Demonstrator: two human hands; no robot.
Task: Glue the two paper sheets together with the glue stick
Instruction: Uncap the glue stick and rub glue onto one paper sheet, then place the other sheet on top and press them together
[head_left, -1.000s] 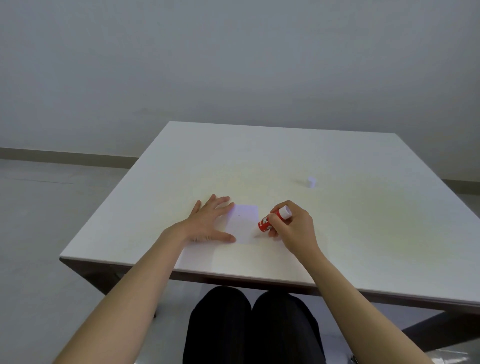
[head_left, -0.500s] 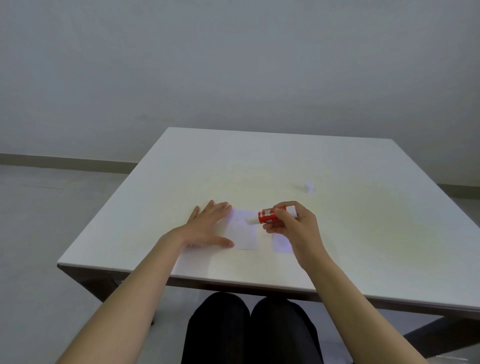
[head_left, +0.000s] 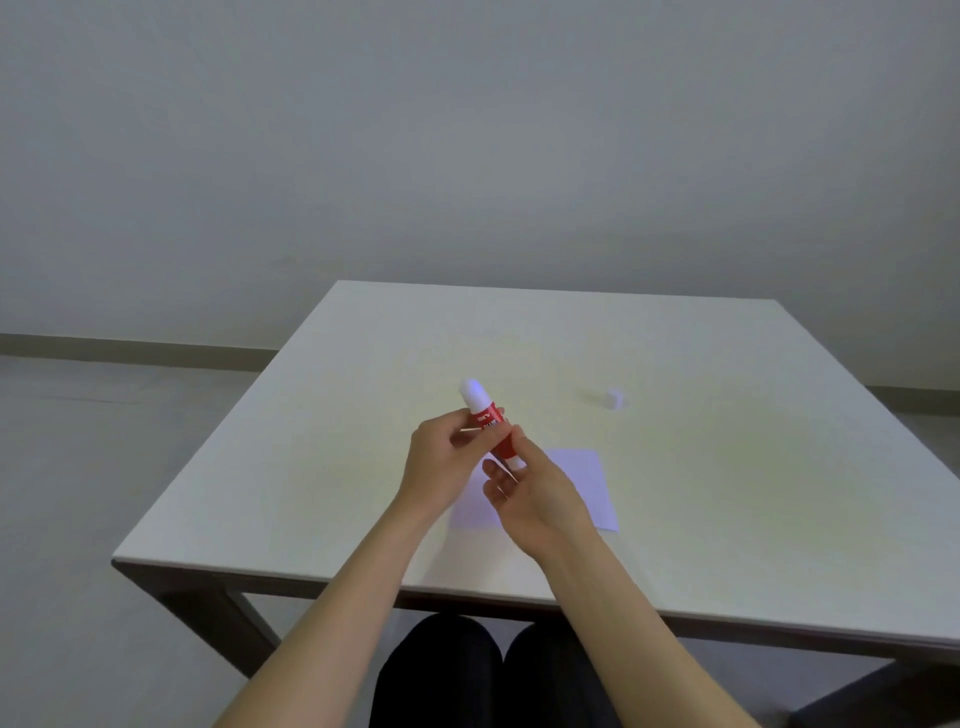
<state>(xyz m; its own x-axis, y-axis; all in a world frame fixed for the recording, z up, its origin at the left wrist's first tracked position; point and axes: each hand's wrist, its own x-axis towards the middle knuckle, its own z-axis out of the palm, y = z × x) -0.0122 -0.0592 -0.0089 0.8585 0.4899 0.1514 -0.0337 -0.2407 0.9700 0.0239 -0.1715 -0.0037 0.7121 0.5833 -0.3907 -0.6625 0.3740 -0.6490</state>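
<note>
A red glue stick (head_left: 489, 419) with a white tip pointing up and away is held tilted above the table. My left hand (head_left: 441, 467) grips its red body from the left. My right hand (head_left: 537, 501) pinches its white lower end with thumb and fingertips. Two pale paper sheets lie flat on the white table (head_left: 727, 519) under my hands. One sheet (head_left: 584, 486) shows to the right of my right hand. The other sheet (head_left: 472, 512) is partly hidden between my wrists. I cannot tell whether the sheets overlap.
A small white cap (head_left: 614, 398) stands on the table at the back right. The table's near edge (head_left: 467, 592) runs just in front of my lap. A grey wall and floor lie beyond the table.
My left hand has lifted off the sheet and taken hold of the glue stick. The stick has risen from the paper and its white tip now points upward. The view has tilted up.
</note>
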